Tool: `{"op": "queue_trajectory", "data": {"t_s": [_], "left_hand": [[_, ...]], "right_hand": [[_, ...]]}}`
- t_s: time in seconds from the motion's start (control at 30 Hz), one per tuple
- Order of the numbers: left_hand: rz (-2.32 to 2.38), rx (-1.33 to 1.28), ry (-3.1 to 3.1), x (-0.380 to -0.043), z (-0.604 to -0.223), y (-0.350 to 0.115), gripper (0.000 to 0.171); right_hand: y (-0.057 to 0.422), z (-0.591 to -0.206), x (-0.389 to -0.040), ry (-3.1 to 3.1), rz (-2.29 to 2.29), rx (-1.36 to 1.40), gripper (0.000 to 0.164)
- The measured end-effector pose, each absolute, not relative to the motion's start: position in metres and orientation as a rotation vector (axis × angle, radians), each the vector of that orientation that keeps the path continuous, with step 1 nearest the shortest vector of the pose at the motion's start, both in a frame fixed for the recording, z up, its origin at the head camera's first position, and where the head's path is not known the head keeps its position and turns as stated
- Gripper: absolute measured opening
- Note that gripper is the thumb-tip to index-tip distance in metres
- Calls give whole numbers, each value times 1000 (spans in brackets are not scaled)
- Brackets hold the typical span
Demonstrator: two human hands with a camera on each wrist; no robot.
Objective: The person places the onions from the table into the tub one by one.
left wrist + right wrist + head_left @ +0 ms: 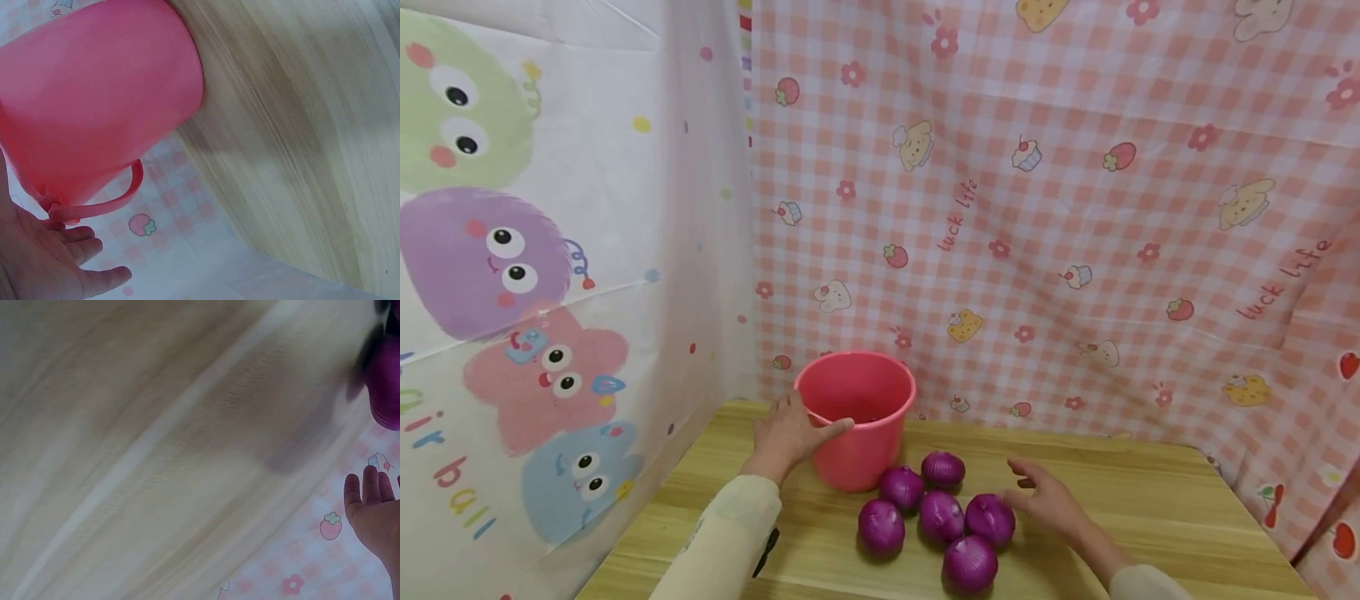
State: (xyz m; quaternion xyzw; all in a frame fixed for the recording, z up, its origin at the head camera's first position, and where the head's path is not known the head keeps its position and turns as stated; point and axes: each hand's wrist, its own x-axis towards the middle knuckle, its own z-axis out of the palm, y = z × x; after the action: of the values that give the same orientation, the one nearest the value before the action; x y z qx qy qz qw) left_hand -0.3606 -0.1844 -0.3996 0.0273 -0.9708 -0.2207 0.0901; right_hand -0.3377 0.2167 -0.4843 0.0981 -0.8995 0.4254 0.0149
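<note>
My left hand (786, 437) holds the left rim of a pink plastic bucket (857, 454), its thumb lying across the front rim. In the left wrist view, the fingers of that hand (47, 259) are outside the bucket, beside its pink handle (109, 203). Several purple onions (942, 517) sit grouped on the table in front and to the right of the bucket. My right hand (1051, 504) hovers just right of the rightmost onion (990, 521), fingers spread and nothing held. Most of the bucket's inside is hidden; a bit of purple shows low within.
The wood-grain table (1120, 508) extends right of the onions. Behind it hangs a pink checked cloth (1060, 333), and a white cloth with cartoon figures (700, 250) hangs on the left. A small black object (766, 552) shows beside the left sleeve.
</note>
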Motion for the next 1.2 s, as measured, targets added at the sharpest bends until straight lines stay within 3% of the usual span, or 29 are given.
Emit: {"op": "queue_trajectory", "data": {"t_s": [0.57, 1.2], "left_hand": [[-677, 90, -2887, -358, -398, -183, 123], [-697, 94, -2881, -356, -396, -182, 122]], "right_hand": [[216, -499, -327, -2815, 1437, 643, 70], [216, -501, -324, -2895, 1464, 739, 77]]}}
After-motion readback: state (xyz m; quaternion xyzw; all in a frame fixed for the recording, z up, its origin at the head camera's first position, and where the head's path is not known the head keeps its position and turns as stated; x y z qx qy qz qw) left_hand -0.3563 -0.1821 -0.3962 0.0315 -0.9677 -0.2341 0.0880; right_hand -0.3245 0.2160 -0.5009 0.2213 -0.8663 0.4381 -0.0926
